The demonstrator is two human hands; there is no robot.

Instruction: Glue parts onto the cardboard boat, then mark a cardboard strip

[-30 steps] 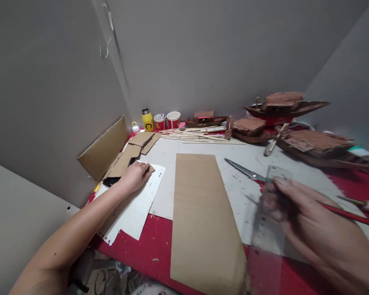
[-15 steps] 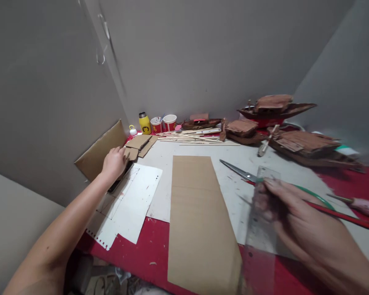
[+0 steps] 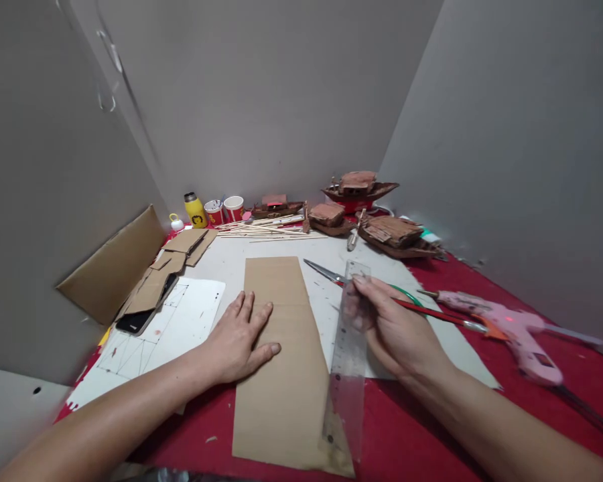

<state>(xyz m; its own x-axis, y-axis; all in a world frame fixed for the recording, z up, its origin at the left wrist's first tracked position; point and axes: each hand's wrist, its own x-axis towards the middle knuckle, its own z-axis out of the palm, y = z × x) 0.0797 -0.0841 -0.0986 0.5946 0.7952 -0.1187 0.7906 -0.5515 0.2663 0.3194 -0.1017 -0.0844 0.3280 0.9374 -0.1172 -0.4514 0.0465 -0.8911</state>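
A long brown cardboard strip (image 3: 281, 375) lies on the red table (image 3: 412, 435) in front of me. My left hand (image 3: 238, 341) rests flat on its left edge, fingers spread. My right hand (image 3: 392, 328) holds a clear plastic ruler (image 3: 349, 361) that stands along the strip's right edge, its lower end on the cardboard. Just beyond the ruler lie scissors (image 3: 326, 273) with red and green handles.
A pink glue gun (image 3: 512, 331) lies at right. White sheets with drawn lines (image 3: 175, 325), a black phone (image 3: 141, 320) and cardboard scraps (image 3: 181, 244) are at left. Wooden sticks (image 3: 266, 231), cups (image 3: 226, 209), a yellow bottle (image 3: 195, 211) and model boats (image 3: 376, 227) line the back wall.
My left hand came back from the cardboard scraps at the left and now lies flat on the strip. My right hand brought the ruler toward the strip's right edge. The view swung right.
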